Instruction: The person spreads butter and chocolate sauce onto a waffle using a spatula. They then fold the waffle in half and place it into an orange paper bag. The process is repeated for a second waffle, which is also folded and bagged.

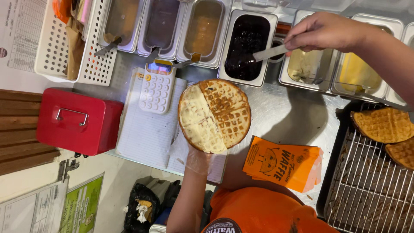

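My left hand (199, 160), in a thin clear glove, holds a round waffle (214, 115) flat from beneath. The waffle's left half is covered with a pale cream spread; its right half is bare and browned. My right hand (322, 32) is at the upper right, gripping a metal spreading knife (269, 53). The knife's tip dips into a steel tub of dark jam (248, 45). The waffle hangs just in front of that tub, over the steel counter (284, 116).
More steel tubs of spreads (202, 28) line the back, some with knives in them. A white calculator (157, 86) lies on a lined pad, beside a red cash box (78, 121). Orange paper sleeves (282, 164) and a wire rack (371, 181) with waffles sit at right.
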